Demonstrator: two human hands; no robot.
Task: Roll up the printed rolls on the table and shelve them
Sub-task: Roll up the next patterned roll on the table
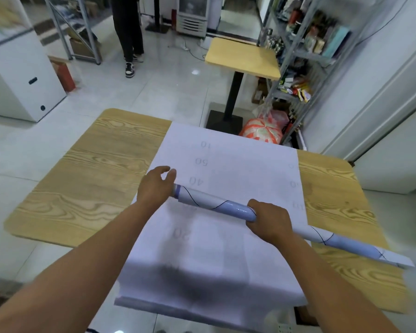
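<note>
**Fingers (256, 205) of the right hand clamp the rolled print at mid-frame**

Fingers of the right hand (269, 219) curl over the top of the rolled print (214, 203), clamped round it about halfway along its length. The roll slants from centre-left of the frame down to the lower right, where its far end passes the edge of the flat sheet (238, 159) and lies over bare wood.

The left hand (155, 186) sits at the roll's upper-left end. Its fingers (171, 175) are loosely apart and gently bent, cupped just beside the tube's open end. Whether they touch it cannot be told.

The flat sheet lies spread beneath both hands, running from the far edge of the tabletop (94, 169) to the near edge at the bottom of the frame. Faint numerals show through it. A thin black line winds around the roll's pale blue surface.

A shelving rack (296, 58) stands at the upper right.
</note>
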